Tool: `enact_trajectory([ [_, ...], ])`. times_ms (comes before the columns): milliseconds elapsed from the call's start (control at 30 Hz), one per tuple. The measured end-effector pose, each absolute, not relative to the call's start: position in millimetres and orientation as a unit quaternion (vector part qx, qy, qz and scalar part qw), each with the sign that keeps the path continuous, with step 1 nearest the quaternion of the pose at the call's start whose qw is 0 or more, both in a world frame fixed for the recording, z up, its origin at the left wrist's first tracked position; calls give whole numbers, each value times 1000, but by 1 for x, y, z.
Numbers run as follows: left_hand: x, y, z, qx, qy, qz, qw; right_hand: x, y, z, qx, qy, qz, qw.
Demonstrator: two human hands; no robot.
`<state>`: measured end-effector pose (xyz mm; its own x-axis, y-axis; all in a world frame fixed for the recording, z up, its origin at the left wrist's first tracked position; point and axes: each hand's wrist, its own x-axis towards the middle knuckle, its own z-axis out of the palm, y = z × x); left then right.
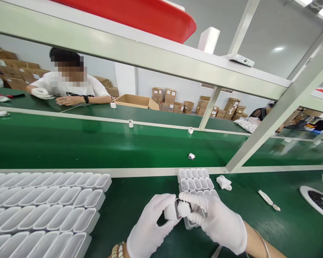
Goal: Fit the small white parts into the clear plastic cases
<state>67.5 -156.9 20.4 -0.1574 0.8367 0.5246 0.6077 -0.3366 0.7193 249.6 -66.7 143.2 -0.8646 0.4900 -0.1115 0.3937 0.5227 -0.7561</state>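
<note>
Left hand (153, 225), white glove: thumb and fingers pinched on a small white housing (171, 211), one on each side, open end facing right. Right hand (220, 224), also gloved: fingers and thumb closed around a domed white part (184, 208) with a dark edge, held right at the housing's mouth. Can't tell if it's seated or just touching; fingertips cover the dark edge and most of the rim. Inside of the housing mostly hidden.

Directly behind the hands: block of white cups (194, 184), open side up, in rows. Nearest rows are blocked by the right hand, so no count. Grey pointed object (216, 252) below the right hand, cut off by the bottom edge; can't ID it.

Left on the green bench (118, 215): four rows of longer white trays (43, 211), running out of frame at left. Right: crumpled white item (224, 182), material unclear, then a slim white piece (269, 200) with a narrow neck. Round-based device (317, 204) cut off at the right edge, looks like a fan.

Beyond the rail: green belt (96, 143) with one small white-and-dark part (191, 156), too small to read. Co-worker (72, 87) across the line, face pixelated, forearms on the far bench. Red bin (139, 18) overhead, top cut off.
</note>
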Motion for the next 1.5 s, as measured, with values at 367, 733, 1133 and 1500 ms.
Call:
enact_trajectory([
  [367,70,-159,26,637,542,530,140,254,-55,124,-258,-860,439,29],
  [733,70,-164,21,640,512,539,195,235,-54,108,-252,-714,653,0],
  [1133,72,-162,14,530,507,571,369,226,-69,98,-264,-727,625,109],
  [1500,76,-156,17,479,462,612,427,221,-89,129,-316,-904,278,72],
])
